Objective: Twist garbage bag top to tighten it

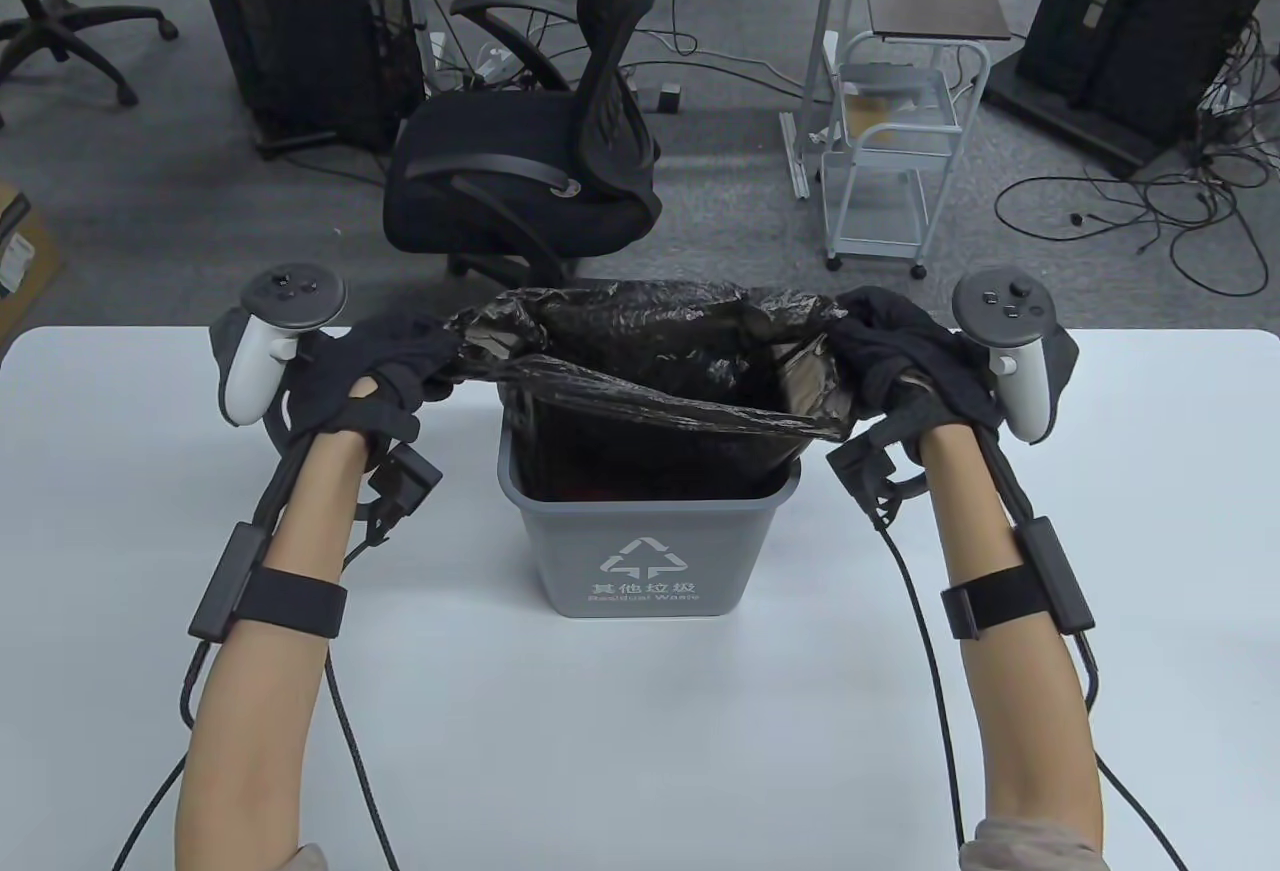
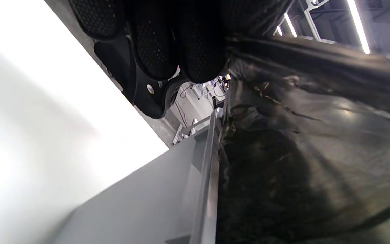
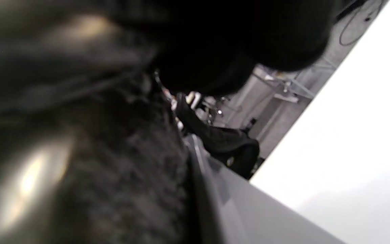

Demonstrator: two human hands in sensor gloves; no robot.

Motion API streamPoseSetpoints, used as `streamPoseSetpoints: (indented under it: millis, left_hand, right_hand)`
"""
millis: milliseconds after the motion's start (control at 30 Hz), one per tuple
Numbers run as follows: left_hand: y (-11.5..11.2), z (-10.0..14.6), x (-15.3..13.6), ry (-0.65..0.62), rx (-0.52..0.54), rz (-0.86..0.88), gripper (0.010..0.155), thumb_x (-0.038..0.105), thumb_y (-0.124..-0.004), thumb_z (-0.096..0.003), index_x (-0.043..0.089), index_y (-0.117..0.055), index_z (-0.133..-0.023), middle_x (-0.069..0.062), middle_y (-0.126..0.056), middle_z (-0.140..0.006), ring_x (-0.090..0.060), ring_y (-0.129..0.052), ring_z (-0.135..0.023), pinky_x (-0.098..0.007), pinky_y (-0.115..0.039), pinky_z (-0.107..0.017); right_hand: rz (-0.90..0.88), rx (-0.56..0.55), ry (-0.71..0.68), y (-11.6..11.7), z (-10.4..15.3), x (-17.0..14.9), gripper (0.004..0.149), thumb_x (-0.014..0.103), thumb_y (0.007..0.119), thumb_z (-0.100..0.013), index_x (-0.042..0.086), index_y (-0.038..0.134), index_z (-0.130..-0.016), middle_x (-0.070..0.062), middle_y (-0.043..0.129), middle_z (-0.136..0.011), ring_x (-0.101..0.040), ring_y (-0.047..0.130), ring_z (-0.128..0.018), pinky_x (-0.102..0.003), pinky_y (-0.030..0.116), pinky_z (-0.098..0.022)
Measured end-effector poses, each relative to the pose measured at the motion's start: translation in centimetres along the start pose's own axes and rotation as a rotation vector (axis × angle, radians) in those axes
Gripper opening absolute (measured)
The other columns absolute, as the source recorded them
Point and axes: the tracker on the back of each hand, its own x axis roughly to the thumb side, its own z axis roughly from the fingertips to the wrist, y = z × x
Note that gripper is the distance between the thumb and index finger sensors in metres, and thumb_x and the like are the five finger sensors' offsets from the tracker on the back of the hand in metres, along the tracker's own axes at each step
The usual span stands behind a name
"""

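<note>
A black garbage bag (image 1: 650,351) lines a grey waste bin (image 1: 650,551) standing at the middle of the white table. The bag's top is lifted off the rim and pulled wide open above the bin. My left hand (image 1: 395,376) grips the bag's left edge. My right hand (image 1: 890,356) grips its right edge. In the left wrist view my gloved fingers (image 2: 195,51) are closed over the bag (image 2: 310,135) beside the bin's wall (image 2: 154,200). In the right wrist view the bag (image 3: 90,162) fills the left, blurred, beside the bin's rim (image 3: 208,176).
The white table (image 1: 200,761) has its far edge just behind the bin. A black office chair (image 1: 540,141) stands on the floor beyond it, with a white cart (image 1: 895,141) to its right. Cables run from both wrists to the table's near edge.
</note>
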Motion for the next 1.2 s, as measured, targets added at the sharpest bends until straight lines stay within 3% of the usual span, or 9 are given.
streamPoseSetpoints:
  millis: [233,433,567,733,833,967,1000,1100,1200]
  left_hand:
    - [1.3,2.3,0.9,0.021,0.089,-0.092,0.039,0.047,-0.07,-0.0612,0.034,-0.069,-0.098,0.01,-0.088,-0.091,-0.013,-0.086,-0.096,-0.048,-0.067,-0.071]
    - [1.1,3.2,1.1,0.039,0.15,-0.131,0.039,0.047,-0.07,-0.0606,0.034,-0.07,-0.097,0.01,-0.089,-0.091,-0.013,-0.087,-0.095,-0.048,-0.068,-0.07]
    - [0.5,3.0,0.5,0.039,0.112,-0.034,0.04,0.047,-0.068,-0.0618,0.033,-0.068,-0.099,0.01,-0.088,-0.092,-0.013,-0.088,-0.093,-0.047,-0.069,-0.069]
    - [-0.9,2.5,0.2,0.017,0.033,0.103,0.04,0.047,-0.065,-0.0633,0.033,-0.066,-0.101,0.009,-0.088,-0.097,-0.013,-0.093,-0.088,-0.046,-0.074,-0.065]
    - [-1.3,2.2,0.3,0.021,0.015,0.143,0.041,0.046,-0.061,-0.0643,0.032,-0.063,-0.103,0.008,-0.093,-0.092,-0.01,-0.099,-0.08,-0.042,-0.078,-0.06]
    - [-1.8,1.9,0.2,0.007,-0.041,0.233,0.043,0.047,-0.058,-0.0652,0.03,-0.061,-0.104,0.011,-0.094,-0.088,-0.008,-0.101,-0.076,-0.04,-0.08,-0.058]
    - [-2.1,1.8,0.2,-0.01,-0.071,0.266,0.045,0.05,-0.056,-0.0651,0.029,-0.06,-0.105,0.011,-0.094,-0.089,-0.009,-0.1,-0.077,-0.04,-0.079,-0.058]
    - [-2.9,1.8,0.3,-0.052,-0.131,0.329,0.073,0.073,-0.043,-0.059,0.023,-0.053,-0.111,0.001,-0.087,-0.099,-0.015,-0.098,-0.081,-0.044,-0.076,-0.06]
    - [-3.9,1.8,1.2,-0.061,-0.188,0.316,0.091,0.083,-0.045,-0.0519,0.018,-0.048,-0.115,-0.004,-0.084,-0.102,-0.019,-0.097,-0.082,-0.047,-0.074,-0.06]
  right_hand:
    - [0.081,-0.052,-0.023,-1.0,1.8,1.3,0.039,0.023,0.075,-0.055,0.018,0.079,-0.093,-0.01,0.094,-0.079,-0.029,0.101,-0.054,-0.04,0.088,-0.032]
    - [0.102,-0.063,-0.005,-1.3,3.2,1.6,0.038,0.021,0.081,-0.052,0.019,0.081,-0.09,-0.008,0.094,-0.078,-0.027,0.102,-0.051,-0.041,0.089,-0.032]
    - [0.127,-0.049,-0.016,-1.1,3.8,1.4,0.038,0.021,0.08,-0.052,0.019,0.08,-0.09,-0.009,0.089,-0.083,-0.025,0.103,-0.05,-0.039,0.09,-0.031]
    - [-0.031,0.068,-0.018,-0.5,4.0,0.7,0.04,0.021,0.072,-0.057,0.015,0.07,-0.097,-0.018,0.086,-0.089,-0.03,0.103,-0.051,-0.041,0.09,-0.032]
    - [-0.064,0.117,-0.007,-0.2,4.0,0.4,0.042,0.02,0.067,-0.059,0.01,0.063,-0.099,-0.016,0.092,-0.081,-0.027,0.105,-0.045,-0.037,0.091,-0.027]
    - [-0.139,0.145,0.005,0.0,3.9,0.1,0.042,0.022,0.071,-0.057,0.011,0.065,-0.098,-0.009,0.095,-0.073,-0.022,0.105,-0.041,-0.034,0.091,-0.025]
    - [-0.164,0.143,0.01,0.0,3.8,-0.1,0.042,0.023,0.073,-0.057,0.012,0.066,-0.097,-0.008,0.095,-0.073,-0.021,0.105,-0.04,-0.034,0.091,-0.025]
    - [-0.187,0.162,0.01,0.2,3.6,-0.2,0.045,0.025,0.076,-0.056,0.012,0.066,-0.098,-0.006,0.094,-0.073,-0.019,0.103,-0.041,-0.035,0.09,-0.027]
    - [-0.208,0.183,0.014,0.6,3.5,-0.3,0.047,0.026,0.078,-0.054,0.012,0.066,-0.098,-0.006,0.093,-0.073,-0.019,0.102,-0.041,-0.036,0.089,-0.028]
